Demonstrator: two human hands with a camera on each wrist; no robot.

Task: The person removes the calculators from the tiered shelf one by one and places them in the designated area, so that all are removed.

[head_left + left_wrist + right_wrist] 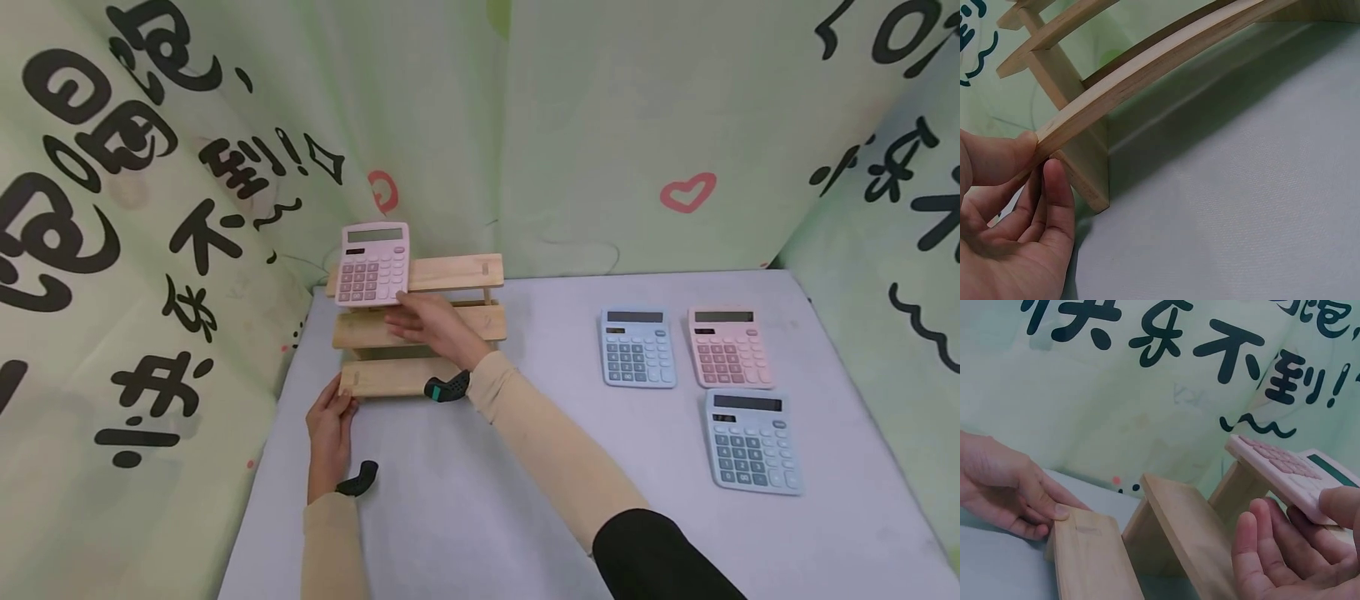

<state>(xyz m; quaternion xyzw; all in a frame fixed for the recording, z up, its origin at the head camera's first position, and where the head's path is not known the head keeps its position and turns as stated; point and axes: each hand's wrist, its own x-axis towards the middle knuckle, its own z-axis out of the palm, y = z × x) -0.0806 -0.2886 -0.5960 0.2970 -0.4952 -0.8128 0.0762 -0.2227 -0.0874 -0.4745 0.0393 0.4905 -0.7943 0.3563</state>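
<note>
A pink calculator (372, 265) leans on the top tier of a three-tier wooden rack (393, 379), over its left end. My right hand (437, 327) pinches the calculator's lower right corner, thumb on the face. In the right wrist view the calculator (1285, 472) slants back on the top board, with the right hand's fingers (1249, 540) below it. My left hand (328, 429) grips the left end of the rack's lowest board. The left wrist view has that thumb on top of the board (1141, 75) and the fingers underneath.
To the right on the white-covered table (540, 467) lie a blue calculator (637, 348), a pink calculator (731, 348) and another blue calculator (752, 442) nearer the front. A printed green curtain (600, 142) hangs behind the table and along both sides.
</note>
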